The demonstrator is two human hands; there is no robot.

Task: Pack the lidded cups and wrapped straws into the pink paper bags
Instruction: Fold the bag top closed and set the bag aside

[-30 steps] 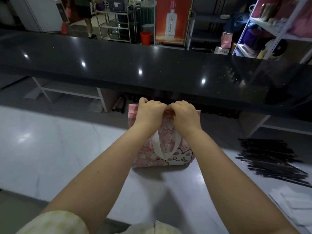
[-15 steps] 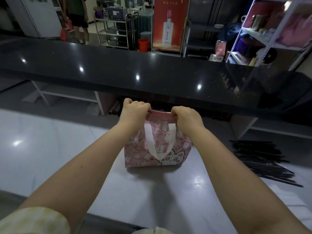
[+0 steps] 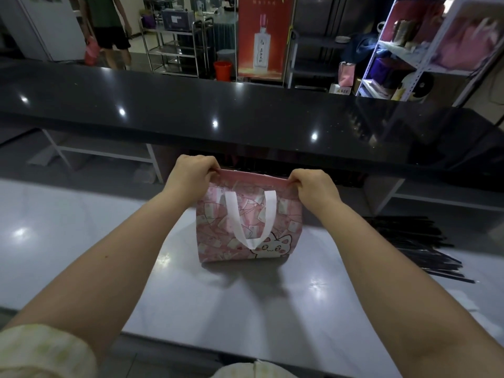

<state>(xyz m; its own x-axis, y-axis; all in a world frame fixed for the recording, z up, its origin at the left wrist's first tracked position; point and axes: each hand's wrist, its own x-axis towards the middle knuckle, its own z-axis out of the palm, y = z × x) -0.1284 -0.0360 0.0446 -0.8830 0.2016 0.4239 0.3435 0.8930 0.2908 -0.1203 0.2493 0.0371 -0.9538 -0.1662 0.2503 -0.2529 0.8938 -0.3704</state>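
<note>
pink paper bag (image 3: 249,227) upright on pale counter (image 3: 81,227), left hand (image 3: 189,177) and right hand (image 3: 313,188) pinching its top corners, black straws (image 3: 414,241) piled to the right

A shiny white table (image 3: 245,309) is in front. Behind it runs a long black counter (image 3: 245,113) with small spots of light on it. Past the counter stands a tall red poster (image 3: 263,36) showing a white bottle, with a red bucket (image 3: 222,70) just beside it. A metal cart (image 3: 177,42) is farther left, near a person (image 3: 109,25) in black shorts. A white shelf rack (image 3: 425,50) stands on the right.
</note>
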